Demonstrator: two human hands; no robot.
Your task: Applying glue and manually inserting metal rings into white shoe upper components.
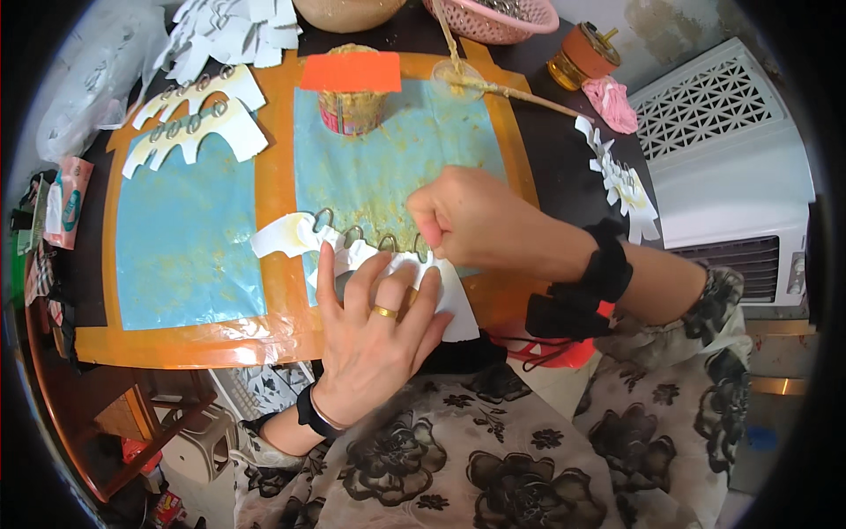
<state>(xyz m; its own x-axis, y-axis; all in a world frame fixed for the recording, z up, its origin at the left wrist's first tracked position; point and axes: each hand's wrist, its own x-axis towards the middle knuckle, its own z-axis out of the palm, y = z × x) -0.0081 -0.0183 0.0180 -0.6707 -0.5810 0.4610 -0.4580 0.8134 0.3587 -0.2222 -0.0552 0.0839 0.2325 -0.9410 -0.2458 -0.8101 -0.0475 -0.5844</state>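
Note:
A white cut-out strip (282,236) with several wire loops (388,242) along its far edge lies near the front of the covered table. My left hand (374,309) rests on it, fingers spread and pressing it down; a gold ring is on one finger. Curled into a fist, my right hand (463,216) meets the strip's right end beside the last loop. Whatever its fingers pinch there is hidden. Beyond my hands stands a glue-smeared tub (351,115) with an orange-red card (351,71) across its top.
Finished-looking strips with loops (198,132) lie at the far left, near a pile of white cut-outs (229,40). A stick (529,95) leans from a round lid at the back. Behind are a pink basket (520,22) and amber jar (582,55); more strips (621,181) lie right.

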